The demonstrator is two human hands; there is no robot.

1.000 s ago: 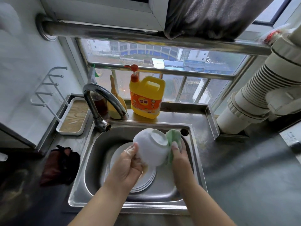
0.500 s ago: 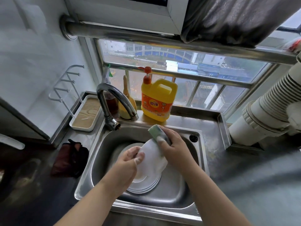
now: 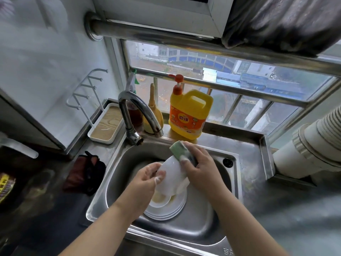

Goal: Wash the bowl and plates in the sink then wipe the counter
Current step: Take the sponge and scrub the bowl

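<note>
Over the steel sink (image 3: 206, 230) my left hand (image 3: 145, 180) grips the rim of a white bowl (image 3: 171, 178), which is tilted on its side. My right hand (image 3: 198, 167) holds a green sponge (image 3: 180, 149) pressed against the bowl's outer wall. Soap foam clings to my left fingers. Below the bowl a stack of white plates (image 3: 166, 211) lies in the sink basin, the top one smeared with yellowish residue.
A curved faucet (image 3: 136, 115) stands at the sink's back left, a yellow detergent jug (image 3: 190, 115) behind the sink on the ledge. A white tray (image 3: 106, 124) and a dark red cloth (image 3: 83, 172) lie left of the sink. White duct pipe (image 3: 313, 145) at right.
My right hand moved the sponge from the bowl's right side up over its top edge and onto its outer wall. The bowl turned in my left hand. The camera came closer.
</note>
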